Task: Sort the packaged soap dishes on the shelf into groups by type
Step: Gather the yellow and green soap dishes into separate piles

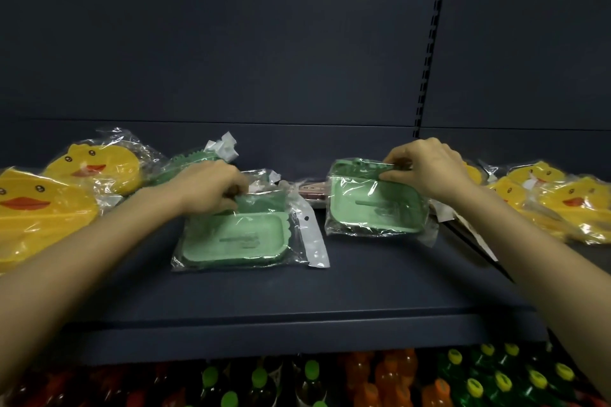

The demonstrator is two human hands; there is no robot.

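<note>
Gripping | left hand (208, 188): flat bagged green dish (234, 238) | right hand (426, 168): tilted green dish (373, 208)

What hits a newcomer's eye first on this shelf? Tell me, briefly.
First, the bright yellow duck dishes, bagged and piled at the far left of the shelf, and again at far right. In the middle, the left green dish lies flat while the left hand holds a darker green packet just behind it. The right green dish hangs tilted in the grip of the right hand.
</note>
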